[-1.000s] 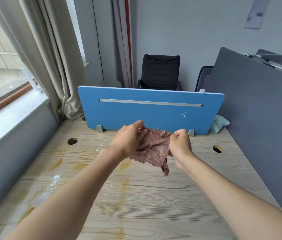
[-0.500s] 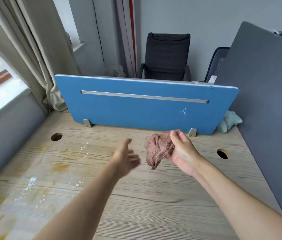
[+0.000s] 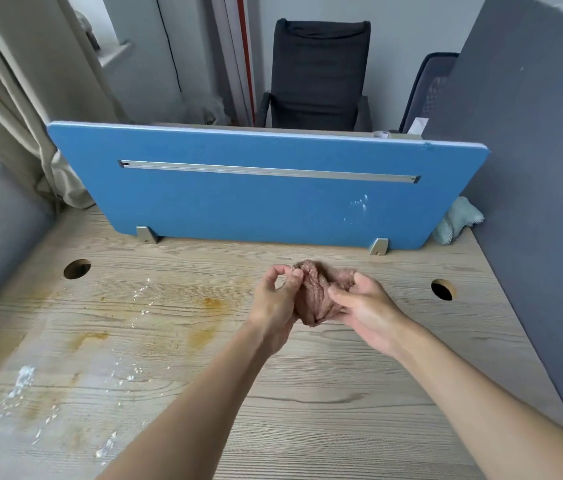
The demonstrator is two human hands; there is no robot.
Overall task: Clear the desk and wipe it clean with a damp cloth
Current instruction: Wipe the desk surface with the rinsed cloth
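A bunched brown cloth (image 3: 316, 299) hangs above the middle of the wooden desk (image 3: 307, 410). My right hand (image 3: 365, 311) cradles it from the right with curled fingers and thumb. My left hand (image 3: 275, 303) pinches the cloth's left edge between thumb and fingertips. Yellow-brown stains (image 3: 204, 306) and white crumbs (image 3: 24, 382) mark the left half of the desk.
A blue divider panel (image 3: 266, 188) stands across the back of the desk. A grey partition (image 3: 532, 168) walls the right side. A teal cloth (image 3: 456, 220) lies at the back right corner. Two cable holes (image 3: 77, 268) (image 3: 442, 289) sit in the desktop. A black chair (image 3: 318, 74) stands behind.
My left hand let go of the cloth, dropped away, then came back and pinched its left edge. The cloth went from spread between both hands to bunched. My view has tilted down and moved closer.
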